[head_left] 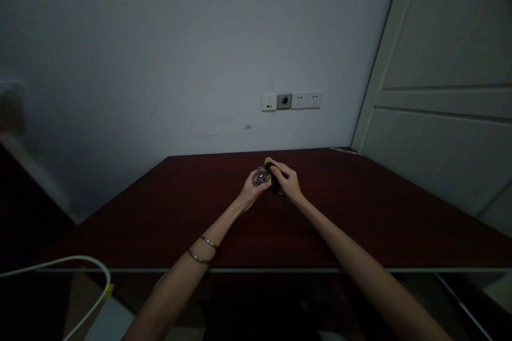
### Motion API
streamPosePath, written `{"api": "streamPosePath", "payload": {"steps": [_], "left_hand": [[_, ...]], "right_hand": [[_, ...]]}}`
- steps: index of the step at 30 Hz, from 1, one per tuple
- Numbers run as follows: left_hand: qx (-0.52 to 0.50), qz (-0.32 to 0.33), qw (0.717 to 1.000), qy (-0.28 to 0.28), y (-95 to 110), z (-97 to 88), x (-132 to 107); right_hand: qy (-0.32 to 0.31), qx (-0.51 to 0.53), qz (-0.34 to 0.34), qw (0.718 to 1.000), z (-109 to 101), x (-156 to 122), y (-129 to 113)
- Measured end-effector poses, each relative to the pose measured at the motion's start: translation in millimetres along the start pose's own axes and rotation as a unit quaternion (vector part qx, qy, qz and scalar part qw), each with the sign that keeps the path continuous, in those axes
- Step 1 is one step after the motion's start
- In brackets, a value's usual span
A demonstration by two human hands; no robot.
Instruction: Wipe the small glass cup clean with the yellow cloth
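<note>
Looks like a room in a home: dark red worktop (160, 218), plain wall (180, 53) with sockets (306, 100), pale panelled door (444, 58)

No text, label, brand, number or sign can be read anywhere in the head view.

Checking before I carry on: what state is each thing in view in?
Left hand: closed on small shiny object, detail unclear.
Right hand: closed on yellow-and-black object, partly hidden.
Paired white sockets: nothing plugged in.
White cable: bent in an arc.
Bracelets: worn on left forearm.
</note>
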State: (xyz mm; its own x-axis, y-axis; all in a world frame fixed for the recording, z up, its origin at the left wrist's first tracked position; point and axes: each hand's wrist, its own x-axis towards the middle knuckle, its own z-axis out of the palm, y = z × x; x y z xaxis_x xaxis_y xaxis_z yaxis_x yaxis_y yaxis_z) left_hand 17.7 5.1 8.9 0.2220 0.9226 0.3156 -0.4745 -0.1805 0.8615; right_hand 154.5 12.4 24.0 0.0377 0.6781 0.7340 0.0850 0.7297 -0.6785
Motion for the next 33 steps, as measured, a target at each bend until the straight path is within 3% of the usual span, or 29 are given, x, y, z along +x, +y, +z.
{"api": "streamPosePath", "payload": {"steps": [7, 12, 15, 25, 29, 33], "left_hand": [[0.025, -0.032, 0.999, 0.007, 3.6, -0.1, -2.7], [0.01, -0.049, 0.999, 0.012, 7.1, -5.1, -0.1], [0.012, -0.069, 0.997, 0.029, 8.2, -5.9, 0.8], [0.078, -0.09, 0.993, 0.004, 1.3, -13.9, 4.3], [0.095, -0.077, 0.992, -0.007, 3.8, -17.9, 5.7], [0.114, -0.023, 0.992, -0.041, 6.5, -18.0, 8.2]], "right_hand": [[-0.007, 0.061, 0.12, 0.991, -4.4, 6.0, 5.8], [-0.116, 0.091, 0.094, 0.985, -11.5, 7.1, -5.7], [-0.151, 0.087, 0.082, 0.981, -9.3, 3.5, -7.1], [-0.121, 0.083, 0.095, 0.985, 2.9, -4.4, 8.7], [-0.091, 0.095, 0.139, 0.981, 1.9, -1.8, 10.6], [-0.048, 0.132, 0.201, 0.969, 3.5, -1.0, 8.0]]}}
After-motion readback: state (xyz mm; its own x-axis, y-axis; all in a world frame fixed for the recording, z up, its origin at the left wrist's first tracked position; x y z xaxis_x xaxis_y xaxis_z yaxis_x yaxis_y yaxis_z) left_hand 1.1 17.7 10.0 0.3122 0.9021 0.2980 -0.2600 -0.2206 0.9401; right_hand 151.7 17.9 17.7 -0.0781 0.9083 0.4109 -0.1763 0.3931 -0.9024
